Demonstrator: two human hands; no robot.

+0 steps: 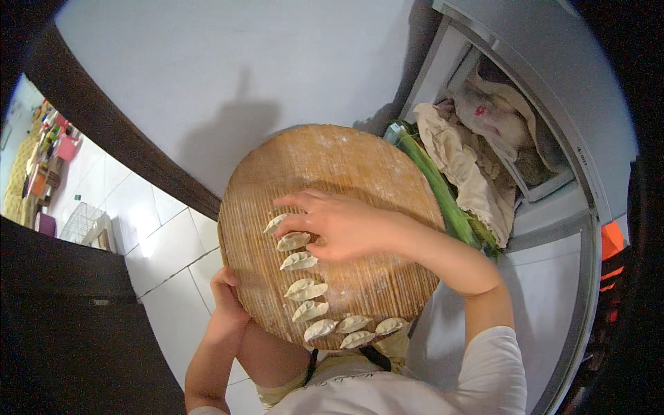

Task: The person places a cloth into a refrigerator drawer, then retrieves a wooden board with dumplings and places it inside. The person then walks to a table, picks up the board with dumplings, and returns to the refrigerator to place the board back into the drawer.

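A round wooden board (373, 173), dusted with flour, is tilted across my lap. My left hand (227, 294) is closed around its lower-left edge. Several pleated dumplings sit on it in a column along the left, with more in a short row at the bottom, among them a bottom dumpling (358, 339). Over the column's top end is my right hand (332, 225), fingers spread. Its index finger and thumb lie on either side of a dumpling (294, 241); whether they touch it I cannot make out. The topmost dumpling (275, 223) is partly covered by the fingers.
Right of the board, long green leaves (443, 197) lean beside a cream cloth (460, 166). An open white cabinet compartment (567, 187) holds plastic bags. White floor tiles (162, 242) and a wire basket (84, 223) show through a dark-framed doorway on the left.
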